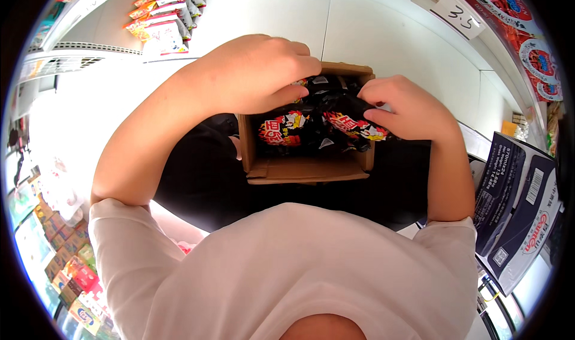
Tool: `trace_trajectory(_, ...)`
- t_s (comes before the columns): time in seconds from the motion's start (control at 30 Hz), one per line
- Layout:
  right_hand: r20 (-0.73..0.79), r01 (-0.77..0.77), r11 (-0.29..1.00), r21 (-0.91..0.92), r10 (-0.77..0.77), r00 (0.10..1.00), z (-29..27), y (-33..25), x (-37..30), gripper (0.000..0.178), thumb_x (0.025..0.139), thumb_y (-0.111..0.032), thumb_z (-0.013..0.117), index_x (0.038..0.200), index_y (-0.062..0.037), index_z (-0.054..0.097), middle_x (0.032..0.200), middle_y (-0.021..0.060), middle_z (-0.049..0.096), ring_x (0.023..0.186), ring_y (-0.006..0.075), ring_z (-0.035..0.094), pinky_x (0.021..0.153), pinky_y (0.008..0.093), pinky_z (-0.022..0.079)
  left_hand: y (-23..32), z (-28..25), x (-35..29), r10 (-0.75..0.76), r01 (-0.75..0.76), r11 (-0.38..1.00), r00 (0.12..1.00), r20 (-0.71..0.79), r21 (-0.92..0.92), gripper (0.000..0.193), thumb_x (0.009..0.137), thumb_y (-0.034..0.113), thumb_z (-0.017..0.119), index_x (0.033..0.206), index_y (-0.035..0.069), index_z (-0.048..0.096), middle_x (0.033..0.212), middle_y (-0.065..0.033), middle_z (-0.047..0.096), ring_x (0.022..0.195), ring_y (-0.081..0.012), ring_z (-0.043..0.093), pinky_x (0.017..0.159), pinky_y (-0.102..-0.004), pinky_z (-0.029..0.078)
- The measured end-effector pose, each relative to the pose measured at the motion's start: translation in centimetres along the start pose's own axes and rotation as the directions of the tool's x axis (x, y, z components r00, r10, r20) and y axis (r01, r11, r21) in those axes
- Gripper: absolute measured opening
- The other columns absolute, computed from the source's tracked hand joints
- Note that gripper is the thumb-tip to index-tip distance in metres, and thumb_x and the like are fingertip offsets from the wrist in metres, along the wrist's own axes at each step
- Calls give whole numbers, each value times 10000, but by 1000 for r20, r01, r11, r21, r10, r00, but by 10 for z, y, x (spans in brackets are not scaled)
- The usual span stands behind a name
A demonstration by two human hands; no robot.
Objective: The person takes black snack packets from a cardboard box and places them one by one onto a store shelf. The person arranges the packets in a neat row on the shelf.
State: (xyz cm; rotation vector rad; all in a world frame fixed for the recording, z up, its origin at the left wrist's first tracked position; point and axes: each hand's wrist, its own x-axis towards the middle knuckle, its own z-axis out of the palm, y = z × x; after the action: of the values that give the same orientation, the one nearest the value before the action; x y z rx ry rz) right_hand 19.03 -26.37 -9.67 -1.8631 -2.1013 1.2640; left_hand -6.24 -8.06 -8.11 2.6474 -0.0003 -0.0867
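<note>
An open cardboard box (pixel 308 173) sits in front of me, over my dark-clothed lap. Inside lie several shiny black snack packets (pixel 280 130) with red and yellow print. My left hand (pixel 269 70) reaches over the box's far left corner, its thumb and curled fingers closed on a packet near the back; the fingertips are partly hidden. At the right side, my right hand (pixel 400 103) pinches the upper edge of another black packet (pixel 350 124), which lies tilted across the others.
White shelf panels (pixel 383 35) stretch beyond the box. Orange and white snack bags (pixel 168 23) stand in a row at the upper left. Red packages (pixel 533 52) line the right shelf. A dark blue and white carton (pixel 515 208) stands by my right elbow; colourful boxes (pixel 78 274) lie lower left.
</note>
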Motion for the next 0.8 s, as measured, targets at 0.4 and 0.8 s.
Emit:
trace_trajectory(0.4,-283,269,164,949,71,956,-13,5,-10,311,1034,-182,654,1247,41,690,1174,99,776,1040,164,738,944,329,569,-1,-11,6,-199,228,293,964,174,-929,507,937,209,801,1332,-52,621,1253,-108,717,1146,-166,676,969,-310,536)
trace_trajectory(0.8,-334,393,-83,916,386,860,18,-18,13,239,1109,-249,585,1167,-21,625,1144,98,762,1040,182,747,936,371,603,-2,11,13,-602,-33,-251,788,130,-967,413,1147,400,439,1225,71,675,1142,-121,797,1043,-219,754,920,-447,598)
